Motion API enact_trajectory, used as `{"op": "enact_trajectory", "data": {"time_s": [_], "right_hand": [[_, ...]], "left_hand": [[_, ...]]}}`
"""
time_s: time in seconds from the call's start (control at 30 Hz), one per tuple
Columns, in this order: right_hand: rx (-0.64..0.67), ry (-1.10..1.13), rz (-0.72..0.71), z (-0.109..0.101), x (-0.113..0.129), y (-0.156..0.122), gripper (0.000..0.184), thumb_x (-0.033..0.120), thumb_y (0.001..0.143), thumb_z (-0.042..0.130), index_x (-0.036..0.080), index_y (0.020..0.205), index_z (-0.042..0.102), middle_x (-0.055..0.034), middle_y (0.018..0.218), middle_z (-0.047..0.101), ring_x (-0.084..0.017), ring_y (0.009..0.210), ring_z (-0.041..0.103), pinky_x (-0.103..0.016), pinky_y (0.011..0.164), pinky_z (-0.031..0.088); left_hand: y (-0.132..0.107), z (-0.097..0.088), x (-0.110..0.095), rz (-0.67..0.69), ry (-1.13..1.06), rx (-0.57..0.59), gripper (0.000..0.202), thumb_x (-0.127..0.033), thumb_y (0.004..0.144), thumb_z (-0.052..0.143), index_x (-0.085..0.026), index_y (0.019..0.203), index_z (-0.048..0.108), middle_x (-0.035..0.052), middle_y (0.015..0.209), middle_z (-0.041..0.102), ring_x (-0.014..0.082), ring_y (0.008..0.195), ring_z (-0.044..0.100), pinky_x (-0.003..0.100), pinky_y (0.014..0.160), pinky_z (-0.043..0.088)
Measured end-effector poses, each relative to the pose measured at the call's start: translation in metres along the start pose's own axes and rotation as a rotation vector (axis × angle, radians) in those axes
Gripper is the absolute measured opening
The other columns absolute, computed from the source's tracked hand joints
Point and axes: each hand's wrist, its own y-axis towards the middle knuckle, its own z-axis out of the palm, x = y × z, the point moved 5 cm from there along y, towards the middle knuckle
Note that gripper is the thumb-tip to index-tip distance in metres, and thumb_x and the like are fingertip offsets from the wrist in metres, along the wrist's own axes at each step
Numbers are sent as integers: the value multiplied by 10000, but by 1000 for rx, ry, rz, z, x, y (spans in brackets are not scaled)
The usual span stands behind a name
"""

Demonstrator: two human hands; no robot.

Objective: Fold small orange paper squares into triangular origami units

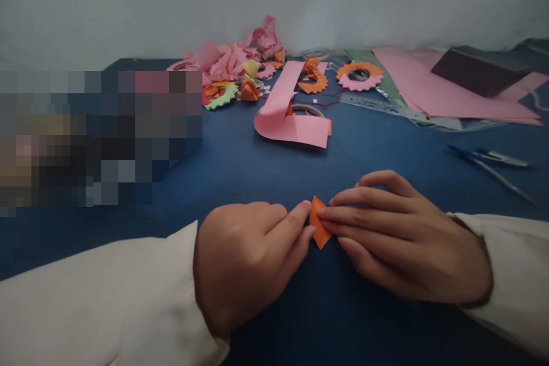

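A small folded piece of orange paper (pixel 319 234), diamond-shaped with a pointed top and bottom, lies on the blue tabletop in front of me. My left hand (pixel 253 251) has most of its fingers curled in, while its index finger and thumb pinch the paper's left edge. From the other side, my right hand (pixel 394 234) reaches in with long, stretched fingers. Two of its fingertips lie on the paper and press it down, and the thumb sits apart from it, close to the table. The paper's right part is partly hidden under these fingertips.
Behind my hands stand a curled pink paper strip (pixel 295 128) and a tape roll (pixel 306 110). Folded paper rings (pixel 359 75) and crumpled pink paper (pixel 227 60) lie farther back. Pens (pixel 493 166), a clear ruler (pixel 377 104), pink sheets (pixel 437 94) and a dark object (pixel 480 71) are at right.
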Motion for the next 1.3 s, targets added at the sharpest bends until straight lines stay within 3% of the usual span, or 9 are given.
{"op": "enact_trajectory", "data": {"time_s": [0.43,0.83,0.93,1.03,1.13,1.3], "right_hand": [[-7,2,-5,0,0,-1,159,153,859,497,131,806,645,-39,884,720,-169,824,638,-383,790,451],[1,3,8,1,-1,0,148,148,866,501,145,796,631,-38,870,715,-163,819,627,-383,774,452],[-28,-5,68,0,-5,-1,76,149,853,545,151,835,619,-37,876,702,-171,829,606,-386,770,426],[-51,-46,235,-1,-13,-2,69,216,844,572,157,831,605,-51,848,658,-179,778,562,-390,732,385],[50,37,413,4,-21,-3,188,302,861,518,172,732,562,-32,733,582,-158,686,487,-358,673,333],[168,187,467,11,-22,-3,169,244,864,484,180,711,519,3,667,519,-133,635,420,-340,659,276]], "left_hand": [[4,0,-3,46,54,24,214,-205,869,479,-167,910,686,-30,486,541,148,406,498,293,362,304],[1,7,8,-122,-142,146,213,-230,848,488,-221,946,676,-42,540,629,113,431,559,227,424,330],[1,8,12,-211,-175,165,221,-248,816,539,-209,988,672,-32,594,669,115,447,574,224,447,365],[1,9,13,-219,-186,184,216,-283,810,554,-219,977,676,-39,580,660,111,430,556,226,441,355],[0,10,12,-182,-166,209,219,-295,829,541,-218,993,664,-43,563,639,115,427,539,237,433,335],[0,10,10,-110,-127,181,234,-277,863,488,-180,997,653,-28,564,630,131,440,554,256,422,322]]}}
